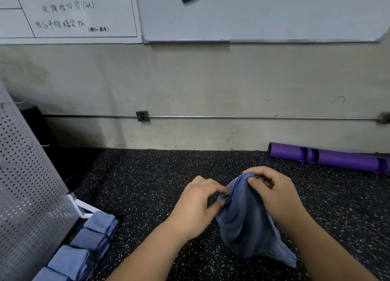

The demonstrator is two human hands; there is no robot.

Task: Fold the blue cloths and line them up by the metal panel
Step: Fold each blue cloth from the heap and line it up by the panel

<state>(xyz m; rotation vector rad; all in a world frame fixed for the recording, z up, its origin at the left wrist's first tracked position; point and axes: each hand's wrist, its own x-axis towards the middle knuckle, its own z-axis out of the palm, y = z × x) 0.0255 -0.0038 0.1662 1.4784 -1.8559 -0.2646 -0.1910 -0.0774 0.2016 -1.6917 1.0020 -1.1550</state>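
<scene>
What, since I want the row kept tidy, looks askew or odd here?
Nothing stands out. The folded cloths sit in an even row beside the metal panel; the cloth pinched by the left hand and right hand is bunched, not yet folded.

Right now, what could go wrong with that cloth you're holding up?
The cloth hangs bunched between the left hand and right hand, so the fold may come out crooked. Its tail hangs low and could drag on the floor, picking up dirt.
</scene>
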